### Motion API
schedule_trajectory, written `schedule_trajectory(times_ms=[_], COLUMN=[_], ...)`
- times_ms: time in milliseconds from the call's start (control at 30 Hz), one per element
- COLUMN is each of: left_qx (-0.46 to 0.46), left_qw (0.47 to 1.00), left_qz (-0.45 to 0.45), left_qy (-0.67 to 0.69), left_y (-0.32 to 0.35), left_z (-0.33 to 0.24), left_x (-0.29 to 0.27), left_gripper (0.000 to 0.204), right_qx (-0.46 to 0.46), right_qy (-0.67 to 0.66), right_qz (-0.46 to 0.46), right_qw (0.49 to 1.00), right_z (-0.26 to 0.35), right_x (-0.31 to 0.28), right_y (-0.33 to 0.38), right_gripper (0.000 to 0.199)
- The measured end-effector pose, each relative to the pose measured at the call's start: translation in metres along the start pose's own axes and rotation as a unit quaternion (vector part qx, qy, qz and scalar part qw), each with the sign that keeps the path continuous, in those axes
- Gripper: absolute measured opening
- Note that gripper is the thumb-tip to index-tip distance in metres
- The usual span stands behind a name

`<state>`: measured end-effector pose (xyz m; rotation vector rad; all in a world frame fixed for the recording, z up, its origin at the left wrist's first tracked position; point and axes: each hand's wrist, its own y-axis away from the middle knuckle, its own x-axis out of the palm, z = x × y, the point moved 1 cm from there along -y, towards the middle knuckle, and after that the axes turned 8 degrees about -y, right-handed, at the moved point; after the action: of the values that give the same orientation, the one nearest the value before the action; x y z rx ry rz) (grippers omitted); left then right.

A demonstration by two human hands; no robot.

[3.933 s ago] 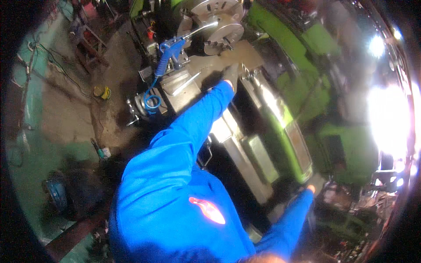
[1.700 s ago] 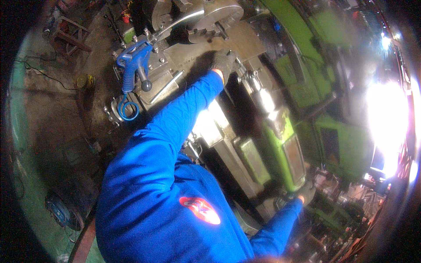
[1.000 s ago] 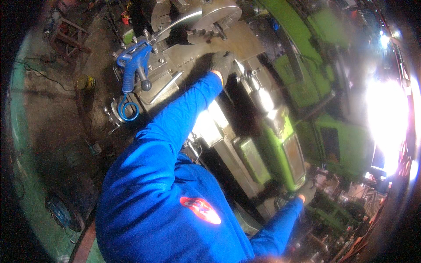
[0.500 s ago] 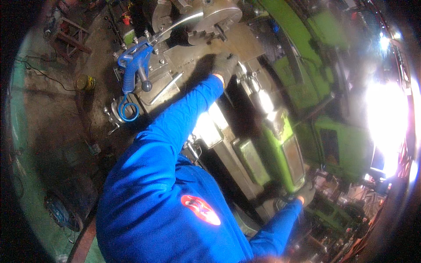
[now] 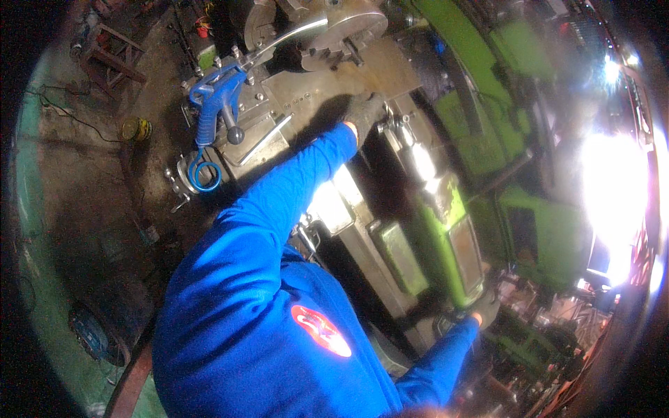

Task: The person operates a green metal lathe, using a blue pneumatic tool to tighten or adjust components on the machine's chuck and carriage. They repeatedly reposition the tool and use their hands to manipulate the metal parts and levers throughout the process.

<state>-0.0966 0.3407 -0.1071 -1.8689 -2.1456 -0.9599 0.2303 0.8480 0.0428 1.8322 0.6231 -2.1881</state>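
In its dark glove, my left hand (image 5: 366,113) is closed at the front tip of the tailstock spindle (image 5: 398,131) of a lathe. The fingers and the sleeve's shadow hide what is in its grip. Behind the tip stretches the green tailstock (image 5: 446,240), with a bright metal barrel. My right hand (image 5: 486,305), gloved too, is curled at the tailstock's rear end, where the handwheel is; that spot is dim and the wheel barely shows. Both arms are in blue sleeves. Beyond my left hand is the large lathe chuck (image 5: 352,28) with stepped jaws.
A blue air gun (image 5: 216,104) with a coiled hose (image 5: 202,177) lies on the tool post at left, beside a ball-ended lever (image 5: 234,135). Lathe bed rails (image 5: 380,268) run beneath my arms. Green machinery (image 5: 543,230) stands at right; a wooden stand (image 5: 115,59) is far left.
My left hand has shifted slightly right and down at the spindle tip. My right hand has turned a little in place. The view has moved slightly.
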Motion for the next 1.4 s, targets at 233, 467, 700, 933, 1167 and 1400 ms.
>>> schedule_trajectory(times_ms=[233, 467, 700, 933, 1167, 1400], left_qx=[0.347, 0.345, 0.151, -0.045, -0.069, 0.180], left_qw=[0.719, 0.721, 0.959, 0.990, 0.998, 0.960], left_qz=[-0.010, -0.021, -0.037, -0.004, 0.004, 0.042], left_qy=[-0.602, -0.600, -0.238, 0.132, 0.005, -0.208], left_y=[-0.014, -0.007, -0.008, -0.021, 0.008, -0.037], left_z=[0.014, 0.010, 0.010, 0.021, -0.005, 0.042], left_x=[-0.014, -0.009, -0.003, -0.003, 0.004, -0.023], left_gripper=[0.019, 0.020, 0.024, 0.067, 0.060, 0.029], right_qx=[0.005, 0.004, -0.001, 0.019, 0.020, -0.009], right_qy=[-0.004, -0.012, -0.005, -0.025, -0.014, 0.000], right_qz=[0.004, 0.019, -0.009, 0.016, 0.014, -0.014], right_qw=[1.000, 1.000, 1.000, 0.999, 1.000, 1.000], right_z=[-0.004, 0.003, -0.002, 0.007, 0.008, 0.001], right_x=[0.001, -0.003, 0.002, -0.003, -0.003, 0.006], right_y=[-0.004, 0.002, -0.002, 0.002, 0.001, -0.007], right_gripper=[0.078, 0.076, 0.076, 0.078, 0.078, 0.080])
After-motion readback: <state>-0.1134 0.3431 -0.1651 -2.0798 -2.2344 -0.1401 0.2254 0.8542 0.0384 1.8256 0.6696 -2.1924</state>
